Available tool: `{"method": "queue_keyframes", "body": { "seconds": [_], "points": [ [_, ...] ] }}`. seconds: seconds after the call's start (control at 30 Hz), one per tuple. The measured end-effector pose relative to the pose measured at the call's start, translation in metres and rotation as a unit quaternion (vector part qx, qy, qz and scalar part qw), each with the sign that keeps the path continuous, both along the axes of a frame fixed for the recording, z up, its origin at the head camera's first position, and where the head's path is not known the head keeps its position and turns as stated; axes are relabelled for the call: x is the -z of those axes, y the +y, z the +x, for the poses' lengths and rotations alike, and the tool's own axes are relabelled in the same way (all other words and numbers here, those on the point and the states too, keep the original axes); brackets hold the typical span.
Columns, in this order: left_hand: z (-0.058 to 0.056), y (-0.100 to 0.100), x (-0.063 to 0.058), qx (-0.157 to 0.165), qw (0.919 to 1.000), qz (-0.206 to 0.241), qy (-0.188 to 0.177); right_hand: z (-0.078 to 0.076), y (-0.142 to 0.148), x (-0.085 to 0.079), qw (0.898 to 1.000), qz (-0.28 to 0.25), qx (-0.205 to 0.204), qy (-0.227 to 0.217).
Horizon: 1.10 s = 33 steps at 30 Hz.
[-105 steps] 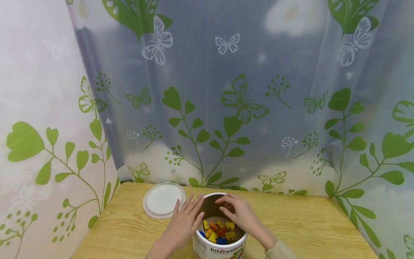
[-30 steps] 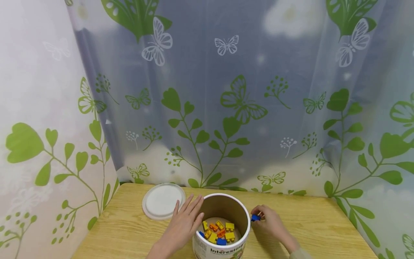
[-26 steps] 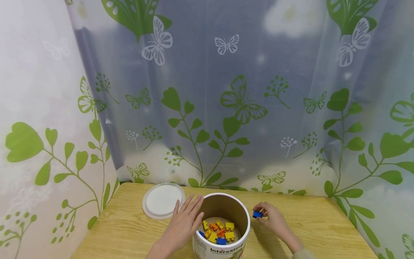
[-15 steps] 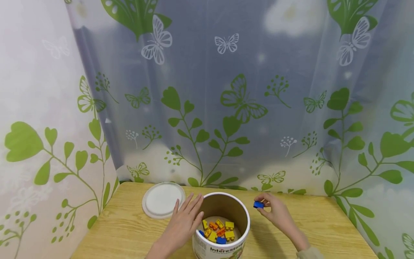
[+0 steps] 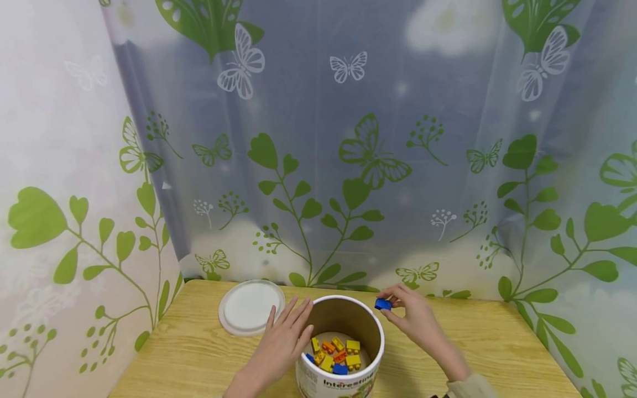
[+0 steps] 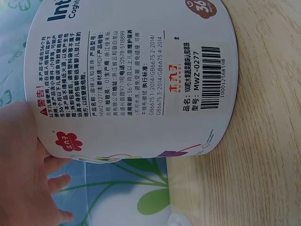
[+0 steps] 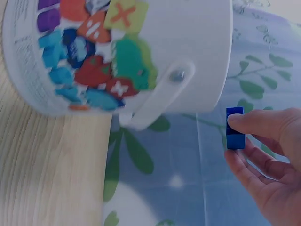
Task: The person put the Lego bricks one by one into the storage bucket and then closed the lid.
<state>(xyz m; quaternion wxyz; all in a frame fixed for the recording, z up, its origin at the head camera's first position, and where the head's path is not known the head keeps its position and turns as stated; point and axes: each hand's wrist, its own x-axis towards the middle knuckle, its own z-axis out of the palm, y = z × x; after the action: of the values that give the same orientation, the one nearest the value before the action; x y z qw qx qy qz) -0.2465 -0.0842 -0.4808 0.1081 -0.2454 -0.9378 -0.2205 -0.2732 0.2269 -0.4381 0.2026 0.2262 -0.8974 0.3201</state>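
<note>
My right hand [image 5: 415, 319] pinches a blue toy brick [image 5: 382, 304] between thumb and fingers, just right of the bucket's rim and above the table. In the right wrist view the same brick [image 7: 235, 128] sits under the thumb, apart from the bucket wall. A white round bucket [image 5: 311, 381] stands upright, its top uncovered. Several yellow, orange and blue bricks [image 5: 340, 356] lie on its bottom. With fingers straight, my left hand [image 5: 281, 345] rests against the bucket's left rim; the left wrist view shows this hand [image 6: 28, 165] beside the printed wall.
A white round lid [image 5: 252, 307] lies on the wooden table [image 5: 478, 342], behind and left of the bucket. A white handle [image 7: 162, 92] hangs on the bucket's side. A curtain [image 5: 318, 166] with leaf and butterfly prints rises behind the table's back edge.
Earlier the right hand was over the bucket, then low on its right with the blue brick. It has since risen and shifted left toward the rim. The left hand stays put.
</note>
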Motion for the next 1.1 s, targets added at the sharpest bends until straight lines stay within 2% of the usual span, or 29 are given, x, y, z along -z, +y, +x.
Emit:
{"method": "queue_keyframes", "body": {
  "seconds": [0.37, 0.6, 1.1],
  "points": [
    [0.000, 0.001, -0.001, -0.001, 0.9999, -0.010, 0.000, 0.000, -0.028, 0.001, 0.998, -0.002, -0.058, 0.020],
    [0.001, 0.001, -0.003, 0.001, 1.0000, -0.005, 0.001, 0.004, -0.039, 0.005, 0.996, -0.004, -0.086, 0.003],
    [-0.001, 0.001, -0.001, -0.006, 0.9999, -0.008, -0.002, 0.012, -0.050, 0.016, 0.992, 0.040, -0.112, -0.044]
  ]
}}
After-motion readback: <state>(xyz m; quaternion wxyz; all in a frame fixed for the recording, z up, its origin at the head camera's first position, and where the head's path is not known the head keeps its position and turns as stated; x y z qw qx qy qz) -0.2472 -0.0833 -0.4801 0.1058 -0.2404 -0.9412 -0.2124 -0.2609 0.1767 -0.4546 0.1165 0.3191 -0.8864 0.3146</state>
